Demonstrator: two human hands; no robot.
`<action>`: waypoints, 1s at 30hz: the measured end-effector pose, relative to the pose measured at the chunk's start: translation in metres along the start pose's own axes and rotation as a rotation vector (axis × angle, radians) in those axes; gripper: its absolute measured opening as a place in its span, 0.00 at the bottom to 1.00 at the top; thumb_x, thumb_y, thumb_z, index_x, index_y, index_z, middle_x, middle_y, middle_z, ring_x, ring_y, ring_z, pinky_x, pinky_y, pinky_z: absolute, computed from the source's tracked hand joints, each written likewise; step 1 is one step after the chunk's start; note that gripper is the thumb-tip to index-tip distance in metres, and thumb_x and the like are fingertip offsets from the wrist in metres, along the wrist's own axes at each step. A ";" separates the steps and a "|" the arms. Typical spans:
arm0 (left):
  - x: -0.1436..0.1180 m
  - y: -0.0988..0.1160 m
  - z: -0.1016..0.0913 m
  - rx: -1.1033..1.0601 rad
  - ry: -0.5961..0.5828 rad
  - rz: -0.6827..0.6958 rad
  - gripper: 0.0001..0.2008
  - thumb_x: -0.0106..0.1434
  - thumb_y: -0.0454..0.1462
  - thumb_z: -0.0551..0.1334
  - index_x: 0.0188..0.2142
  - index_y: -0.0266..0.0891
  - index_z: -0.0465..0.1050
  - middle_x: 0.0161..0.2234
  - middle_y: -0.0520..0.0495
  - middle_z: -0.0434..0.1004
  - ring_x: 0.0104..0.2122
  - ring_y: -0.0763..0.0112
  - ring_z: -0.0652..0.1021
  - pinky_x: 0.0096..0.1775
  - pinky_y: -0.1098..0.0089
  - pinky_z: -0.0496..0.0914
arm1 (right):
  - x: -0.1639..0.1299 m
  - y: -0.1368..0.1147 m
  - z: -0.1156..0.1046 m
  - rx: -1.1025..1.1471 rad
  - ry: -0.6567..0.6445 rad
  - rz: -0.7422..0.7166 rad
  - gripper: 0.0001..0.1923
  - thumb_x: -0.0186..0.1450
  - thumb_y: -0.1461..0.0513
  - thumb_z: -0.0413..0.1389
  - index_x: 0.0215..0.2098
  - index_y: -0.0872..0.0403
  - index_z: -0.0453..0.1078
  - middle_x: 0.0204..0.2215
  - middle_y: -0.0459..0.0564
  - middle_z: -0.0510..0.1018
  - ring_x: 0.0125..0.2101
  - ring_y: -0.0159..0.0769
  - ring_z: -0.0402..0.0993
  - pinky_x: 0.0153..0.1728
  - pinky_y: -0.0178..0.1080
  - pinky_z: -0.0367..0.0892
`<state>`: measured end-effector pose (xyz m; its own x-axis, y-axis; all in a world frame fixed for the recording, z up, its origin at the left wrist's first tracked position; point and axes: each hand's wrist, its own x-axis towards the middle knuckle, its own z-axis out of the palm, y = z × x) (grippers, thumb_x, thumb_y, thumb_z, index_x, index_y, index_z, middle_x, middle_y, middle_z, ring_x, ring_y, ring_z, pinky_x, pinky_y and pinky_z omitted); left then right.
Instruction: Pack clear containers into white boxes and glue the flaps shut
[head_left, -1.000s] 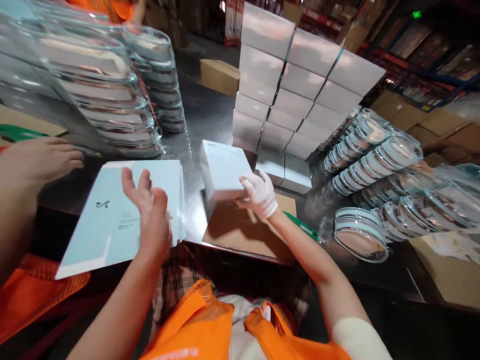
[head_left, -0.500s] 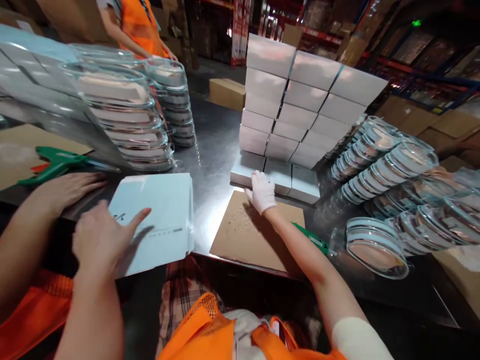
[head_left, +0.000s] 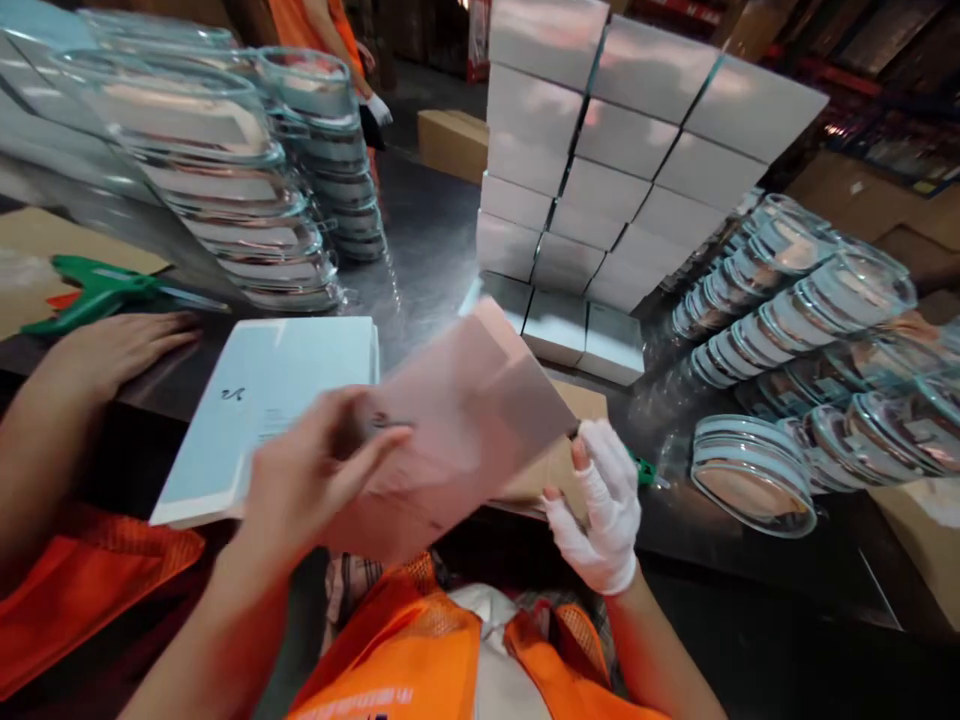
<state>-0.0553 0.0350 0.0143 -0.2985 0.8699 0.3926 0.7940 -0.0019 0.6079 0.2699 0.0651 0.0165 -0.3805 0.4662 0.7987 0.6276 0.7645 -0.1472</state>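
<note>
My left hand [head_left: 315, 470], bare, grips the left end of a flat folded carton [head_left: 457, 420], thumb on top. The carton is tilted above the table edge, blurred and pinkish. My right hand [head_left: 596, 510], in a white glove with bare fingertips, is at the carton's right corner, thumb and fingers apart. Whether the fingertips touch the corner is hard to tell. Left of the carton lies a stack of similar pale blue flat cartons [head_left: 262, 370]. Beneath it, a brown cardboard sheet [head_left: 581, 400] is partly covered.
White boxes [head_left: 611, 150] are stacked ahead. Glass dishes stand in piles at left [head_left: 217, 190] and right [head_left: 750, 470]. A co-worker's hand [head_left: 127, 370] rests beside a green glue gun [head_left: 105, 290]. Another green tool [head_left: 645, 468] lies at right. Another person [head_left: 322, 40] stands beyond.
My left hand has lifted a flat carton off the stack and brought it right. My right hand has drawn back from the white boxes to the carton's corner. The view has tilted down.
</note>
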 end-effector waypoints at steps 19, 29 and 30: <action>-0.093 -0.068 0.029 -0.027 -0.592 0.530 0.63 0.53 0.66 0.71 0.77 0.40 0.47 0.69 0.26 0.66 0.67 0.38 0.72 0.66 0.43 0.68 | -0.029 -0.033 0.019 1.369 -1.319 0.850 0.43 0.62 0.35 0.63 0.64 0.53 0.73 0.45 0.52 0.84 0.44 0.44 0.80 0.56 0.47 0.72; -0.077 -0.064 -0.004 -0.251 -0.238 0.157 0.30 0.60 0.49 0.74 0.60 0.49 0.75 0.53 0.45 0.85 0.48 0.52 0.86 0.48 0.63 0.81 | -0.067 -0.030 0.008 0.740 -0.054 0.772 0.38 0.65 0.34 0.59 0.65 0.44 0.66 0.59 0.56 0.76 0.57 0.48 0.75 0.59 0.50 0.70; -0.075 -0.053 0.006 -0.330 -0.176 0.147 0.29 0.59 0.48 0.75 0.58 0.46 0.76 0.52 0.43 0.85 0.49 0.50 0.86 0.49 0.60 0.82 | -0.070 -0.036 0.016 0.669 0.018 0.777 0.45 0.62 0.31 0.59 0.67 0.44 0.61 0.63 0.58 0.72 0.63 0.52 0.71 0.63 0.54 0.67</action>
<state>-0.0715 -0.0271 -0.0516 -0.0761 0.9198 0.3849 0.6003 -0.2660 0.7543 0.2632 0.0124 -0.0441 -0.0165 0.9359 0.3519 0.1867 0.3486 -0.9185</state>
